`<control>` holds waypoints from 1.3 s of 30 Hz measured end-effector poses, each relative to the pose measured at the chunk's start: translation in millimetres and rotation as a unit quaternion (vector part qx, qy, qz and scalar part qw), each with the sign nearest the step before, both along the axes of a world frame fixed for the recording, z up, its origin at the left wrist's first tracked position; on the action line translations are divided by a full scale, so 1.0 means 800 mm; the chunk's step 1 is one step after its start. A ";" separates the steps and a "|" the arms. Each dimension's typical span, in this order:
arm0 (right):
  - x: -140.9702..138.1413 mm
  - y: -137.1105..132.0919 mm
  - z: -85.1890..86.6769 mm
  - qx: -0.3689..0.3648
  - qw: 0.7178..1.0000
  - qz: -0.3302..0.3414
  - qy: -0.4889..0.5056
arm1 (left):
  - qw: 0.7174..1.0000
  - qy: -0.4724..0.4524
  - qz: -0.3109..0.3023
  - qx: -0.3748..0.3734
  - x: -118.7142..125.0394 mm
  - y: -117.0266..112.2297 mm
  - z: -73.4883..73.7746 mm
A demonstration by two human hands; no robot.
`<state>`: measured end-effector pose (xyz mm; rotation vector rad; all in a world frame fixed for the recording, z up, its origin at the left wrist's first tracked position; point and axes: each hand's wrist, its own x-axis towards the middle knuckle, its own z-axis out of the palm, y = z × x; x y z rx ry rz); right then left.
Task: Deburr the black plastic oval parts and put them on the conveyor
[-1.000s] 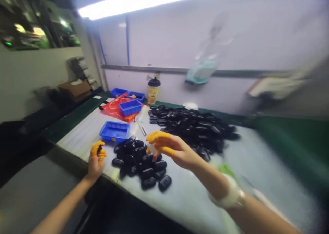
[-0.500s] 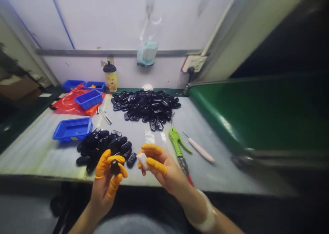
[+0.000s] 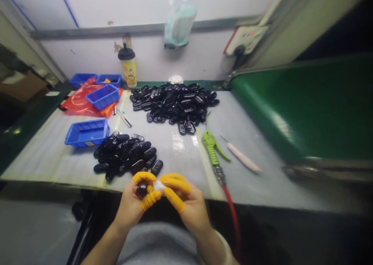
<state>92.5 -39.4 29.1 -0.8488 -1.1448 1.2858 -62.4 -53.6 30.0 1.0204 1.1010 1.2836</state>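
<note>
My left hand (image 3: 142,197), with yellow finger cots on its fingertips, is closed around a glossy black oval piece (image 3: 142,189). Pinched in my right hand (image 3: 182,197), also in finger cots, is a small white cloth (image 3: 159,186). The cloth meets the fingers of my left hand and appears to touch the black piece; the contact itself is partly hidden. Both hands are together at the table's front edge. Just beyond them lies a pile of similar black oval pieces (image 3: 125,152), one of them (image 3: 157,167) a little apart at the right.
A larger heap of black pieces (image 3: 177,101) lies farther back. Blue trays (image 3: 87,133) and a red plastic bag (image 3: 80,101) are at left, near a lidded cup (image 3: 128,68). To the right lie a green air gun (image 3: 212,146) with a red hose and a pink-handled pick (image 3: 243,158).
My hands have come together, bringing the white cloth to the black piece in my left hand. The camera view has shifted, so the table items appear higher.
</note>
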 end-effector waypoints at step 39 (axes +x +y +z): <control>-0.020 0.007 -0.004 -0.255 0.911 0.131 0.298 | 0.946 -0.321 -0.038 -0.019 0.004 0.007 -0.006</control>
